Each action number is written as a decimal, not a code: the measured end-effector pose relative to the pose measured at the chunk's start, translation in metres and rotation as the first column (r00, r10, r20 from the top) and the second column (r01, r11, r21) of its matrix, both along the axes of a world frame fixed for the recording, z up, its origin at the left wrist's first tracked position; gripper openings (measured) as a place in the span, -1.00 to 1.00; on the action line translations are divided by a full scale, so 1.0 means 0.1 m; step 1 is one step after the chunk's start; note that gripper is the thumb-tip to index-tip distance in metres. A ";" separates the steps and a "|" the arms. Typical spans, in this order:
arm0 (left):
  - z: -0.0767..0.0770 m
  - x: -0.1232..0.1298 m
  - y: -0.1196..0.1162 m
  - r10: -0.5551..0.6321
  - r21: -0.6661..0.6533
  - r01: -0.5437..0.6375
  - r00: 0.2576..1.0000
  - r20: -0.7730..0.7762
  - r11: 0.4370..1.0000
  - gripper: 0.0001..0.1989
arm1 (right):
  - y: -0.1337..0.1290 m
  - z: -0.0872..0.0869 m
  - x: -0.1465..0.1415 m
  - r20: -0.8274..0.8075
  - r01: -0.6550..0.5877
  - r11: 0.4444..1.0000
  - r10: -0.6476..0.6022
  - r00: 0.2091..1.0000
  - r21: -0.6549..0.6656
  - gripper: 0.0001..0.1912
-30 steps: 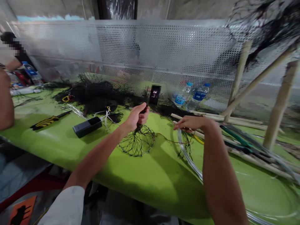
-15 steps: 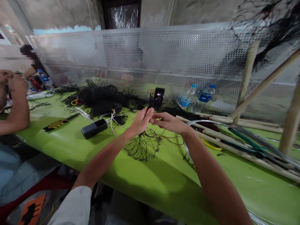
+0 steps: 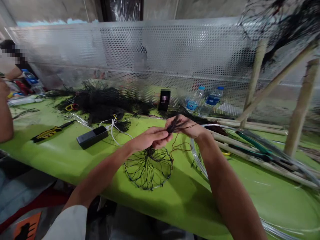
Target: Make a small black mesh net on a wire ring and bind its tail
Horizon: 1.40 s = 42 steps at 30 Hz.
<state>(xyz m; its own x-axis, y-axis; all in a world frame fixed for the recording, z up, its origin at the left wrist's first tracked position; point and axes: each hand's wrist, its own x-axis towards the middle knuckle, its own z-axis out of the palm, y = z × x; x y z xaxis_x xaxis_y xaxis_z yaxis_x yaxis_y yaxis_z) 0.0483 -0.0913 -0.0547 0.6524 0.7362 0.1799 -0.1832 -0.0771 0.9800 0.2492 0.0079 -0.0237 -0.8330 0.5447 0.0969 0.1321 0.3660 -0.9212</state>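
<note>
My left hand (image 3: 153, 136) pinches the gathered top of a dark knotted net (image 3: 149, 170), whose lower rim is a round hoop on or just over the green table. Loose black strands (image 3: 178, 124) stick out of that bunch toward the right. Close beside it, my right hand (image 3: 183, 123) has its fingers curled at the strands, partly hidden behind them. Whether its fingertips grip the bundle or a single strand is hard to see. A thin brown cord (image 3: 181, 148) trails from the net's right side across the table.
A coil of clear wire (image 3: 193, 153), wooden poles (image 3: 265, 166) and green-handled pliers (image 3: 255, 141) lie right. Left are a power bank (image 3: 92, 136), yellow-black pliers (image 3: 51, 133) and a black net heap (image 3: 97, 100). Bottles (image 3: 196, 98) and a phone (image 3: 164, 100) stand behind. Another person's arm (image 3: 5, 113) is far left.
The bunched strands have tipped from upright to pointing right, and my right hand has moved up behind them. The net's hoop shows wider and lower, as the whole view has shifted slightly.
</note>
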 end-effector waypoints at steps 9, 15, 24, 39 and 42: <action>-0.17 0.08 0.14 0.145 0.002 -0.152 0.942 -0.303 0.988 -0.72 | -0.40 0.51 0.07 0.401 -0.089 0.811 -0.187 0.897 0.578 -0.62; -0.27 0.14 0.27 0.400 -0.050 -0.414 0.899 -0.180 0.909 -0.67 | -0.72 0.46 -0.10 0.506 -0.168 0.635 -0.398 0.765 0.754 -0.65; -0.03 -0.04 0.25 0.358 -0.193 -0.342 0.932 0.052 0.919 -0.70 | -0.37 0.37 -0.03 0.446 -0.150 0.743 -0.216 0.869 0.652 -0.61; -0.17 0.02 0.19 -0.013 -0.124 -0.042 0.911 -0.413 0.991 -0.72 | -0.02 0.14 0.07 0.455 -0.210 0.933 0.058 0.889 0.291 -0.73; -0.29 0.03 0.31 0.240 -0.034 -0.278 0.879 -0.411 0.960 -0.67 | -0.18 0.23 -0.05 0.521 -0.183 0.824 -0.152 0.840 0.536 -0.71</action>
